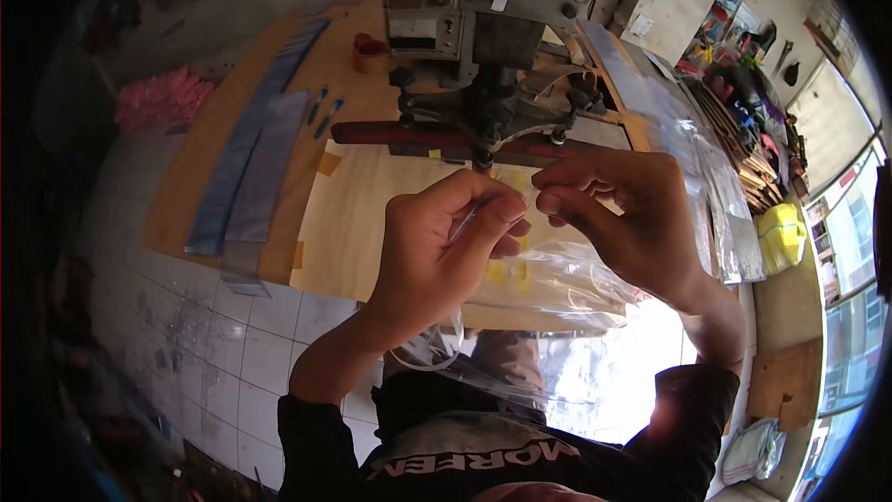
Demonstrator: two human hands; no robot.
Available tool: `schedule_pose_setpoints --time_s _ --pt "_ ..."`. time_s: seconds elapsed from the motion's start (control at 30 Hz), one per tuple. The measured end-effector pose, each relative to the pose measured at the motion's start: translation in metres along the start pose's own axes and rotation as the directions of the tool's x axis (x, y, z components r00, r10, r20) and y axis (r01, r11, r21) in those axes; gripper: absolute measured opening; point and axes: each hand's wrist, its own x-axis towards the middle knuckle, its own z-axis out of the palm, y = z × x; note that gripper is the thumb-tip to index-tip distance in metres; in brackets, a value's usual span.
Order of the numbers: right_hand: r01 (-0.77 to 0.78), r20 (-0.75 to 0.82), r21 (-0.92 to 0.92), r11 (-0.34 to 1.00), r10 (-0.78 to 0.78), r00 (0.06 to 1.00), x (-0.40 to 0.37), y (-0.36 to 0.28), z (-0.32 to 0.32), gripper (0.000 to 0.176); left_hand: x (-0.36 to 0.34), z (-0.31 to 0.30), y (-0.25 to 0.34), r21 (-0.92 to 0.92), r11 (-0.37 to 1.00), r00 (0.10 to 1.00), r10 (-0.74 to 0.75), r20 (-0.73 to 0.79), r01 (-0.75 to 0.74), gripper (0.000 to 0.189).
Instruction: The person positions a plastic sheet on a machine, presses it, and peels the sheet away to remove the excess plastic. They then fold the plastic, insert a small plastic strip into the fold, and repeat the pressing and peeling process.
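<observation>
The table (200,153) supports the machine (502,37) at its far side. A clear sheet (581,284) lies near right. Between them, the left hand (455,232) pinches a clear strip (429,368), its loop dangling nearer; whether the right hand (632,214) grips it cannot be determined. A loosened pinch could drop the strip; the loop could snag the sheet.

Two pens (330,117) near tape roll (371,58); pink heap (163,99) left.

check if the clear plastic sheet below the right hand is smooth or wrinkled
Wrinkled: the clear plastic sheet below the right hand shows uneven, creased reflections. Glare hides part of it.
</observation>
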Motion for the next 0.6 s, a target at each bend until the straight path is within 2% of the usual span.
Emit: schedule_pose_setpoints --time_s 0.23,0.43,0.5,0.6 --pt "-0.026 -0.021 -0.051 0.998 0.025 0.999 0.0011 -0.0064 0.0058 0.007 -0.0011 -0.0029 0.0036 0.019 1.0 0.998 -0.009 0.063 0.008 0.023" --pt "-0.01 -0.044 -0.037 0.999 0.008 0.999 0.0013 -0.0074 0.0083 0.007 -0.0017 -0.0012 0.0013 -0.004 1.0 0.999 0.006 0.04 -0.006 0.02" --pt "0.134 -0.01 -0.166 0.977 -0.138 0.99 0.0039 -0.0103 0.0085 0.007 -0.0013 -0.0012 -0.0004 0.003 1.0 0.999 0.018 0.051 -0.019 0.021" --pt "0.078 -0.017 -0.149 0.986 -0.082 0.997 0.0038 -0.0074 0.0095 0.007 -0.0016 0.0 -0.0001 0.012 1.0 0.997 0.026 0.066 -0.027 0.023"
